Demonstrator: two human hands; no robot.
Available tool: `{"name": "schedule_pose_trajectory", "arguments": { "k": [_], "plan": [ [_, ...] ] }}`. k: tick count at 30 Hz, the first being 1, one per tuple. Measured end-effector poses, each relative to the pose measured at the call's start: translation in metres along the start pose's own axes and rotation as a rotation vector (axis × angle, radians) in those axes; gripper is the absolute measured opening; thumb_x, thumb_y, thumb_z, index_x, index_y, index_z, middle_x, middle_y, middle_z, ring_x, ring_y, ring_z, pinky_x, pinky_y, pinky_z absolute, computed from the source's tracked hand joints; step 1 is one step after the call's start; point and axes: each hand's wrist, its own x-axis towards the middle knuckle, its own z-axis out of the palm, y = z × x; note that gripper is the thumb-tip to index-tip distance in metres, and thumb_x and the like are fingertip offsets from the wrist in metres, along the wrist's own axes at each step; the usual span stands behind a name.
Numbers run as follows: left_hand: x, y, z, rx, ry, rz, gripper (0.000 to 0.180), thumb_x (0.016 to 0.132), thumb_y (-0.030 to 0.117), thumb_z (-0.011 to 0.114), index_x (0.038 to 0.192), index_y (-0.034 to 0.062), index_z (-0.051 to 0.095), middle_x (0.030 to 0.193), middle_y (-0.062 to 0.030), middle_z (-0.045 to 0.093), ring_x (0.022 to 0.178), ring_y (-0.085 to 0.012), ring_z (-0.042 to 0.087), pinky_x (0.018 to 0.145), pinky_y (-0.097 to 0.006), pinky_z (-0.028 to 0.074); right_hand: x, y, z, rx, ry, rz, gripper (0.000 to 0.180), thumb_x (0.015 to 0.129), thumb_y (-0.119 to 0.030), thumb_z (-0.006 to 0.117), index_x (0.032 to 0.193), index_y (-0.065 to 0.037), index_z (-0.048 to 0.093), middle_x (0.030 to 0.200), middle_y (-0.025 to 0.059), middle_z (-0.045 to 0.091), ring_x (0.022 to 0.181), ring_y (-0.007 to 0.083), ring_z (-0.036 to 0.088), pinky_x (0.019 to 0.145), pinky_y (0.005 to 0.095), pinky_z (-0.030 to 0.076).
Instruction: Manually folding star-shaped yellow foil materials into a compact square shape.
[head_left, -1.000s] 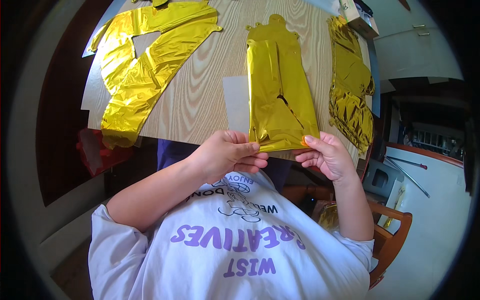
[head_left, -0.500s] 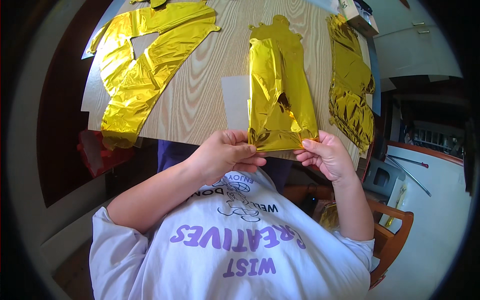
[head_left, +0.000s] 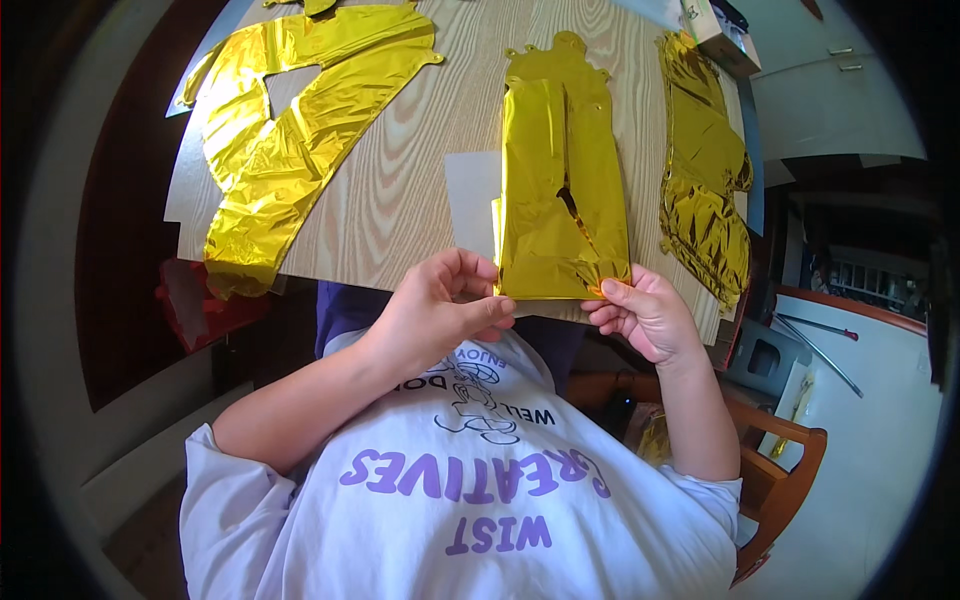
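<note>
- Upper left of frame: I log a crumpled gold foil balloon (head_left: pixel 290 130), deflated, lying flat on the wooden table (head_left: pixel 420 170).
- Lower centre: my left hand (head_left: pixel 440 310), fingers pinched on the near left corner of the folded gold foil balloon (head_left: pixel 560 190).
- Centre: that folded balloon lies lengthwise on the table, partly over a white sheet (head_left: pixel 472 200), its near edge at the table's edge.
- Right of centre: my right hand (head_left: pixel 645 315), thumb and fingers gripping the balloon's near right corner.
- Upper right: a third gold foil balloon (head_left: pixel 710 180), wrinkled, near the table's right edge.
</note>
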Motion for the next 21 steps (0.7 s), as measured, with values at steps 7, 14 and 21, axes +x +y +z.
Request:
{"name": "schedule_pose_trajectory", "arguments": {
  "k": [7, 14, 21],
  "plan": [
    [0.0025, 0.0076, -0.0047, -0.009, -0.032, -0.116, 0.020, 0.096, 0.006, 0.071, 0.109, 0.0051, 0.056, 0.099, -0.0070, 0.070, 0.089, -0.0195, 0.074, 0.079, -0.032, 0.063, 0.0022, 0.0054, -0.0022, 0.016, -0.009, -0.024, 0.027, 0.098, -0.023, 0.070, 0.113, -0.003, 0.061, 0.097, 0.0151, 0.075, 0.077, 0.0153, 0.074, 0.070, 0.0269, 0.060],
    [0.0039, 0.0088, -0.0021, -0.091, -0.052, -0.094, 0.025, 0.094, 0.004, 0.072, 0.115, 0.0071, 0.060, 0.100, -0.0050, 0.070, 0.091, -0.0183, 0.074, 0.081, -0.032, 0.062, 0.0009, 0.0051, -0.0004, 0.013, 0.009, -0.030, 0.028, 0.098, -0.024, 0.070, 0.114, -0.003, 0.061, 0.098, 0.0148, 0.075, 0.078, 0.0159, 0.074, 0.070, 0.0273, 0.061],
    [0.0046, 0.0114, 0.0022, -0.057, -0.044, -0.096, 0.023, 0.094, 0.003, 0.071, 0.114, 0.0066, 0.059, 0.103, -0.0060, 0.069, 0.093, -0.0189, 0.074, 0.083, -0.032, 0.062, 0.0013, 0.0046, 0.0006, 0.002, -0.002, -0.031, 0.028, 0.099, -0.024, 0.069, 0.115, -0.002, 0.060, 0.098, 0.0147, 0.075, 0.079, 0.0158, 0.074, 0.071, 0.0274, 0.061]
  ]
}}
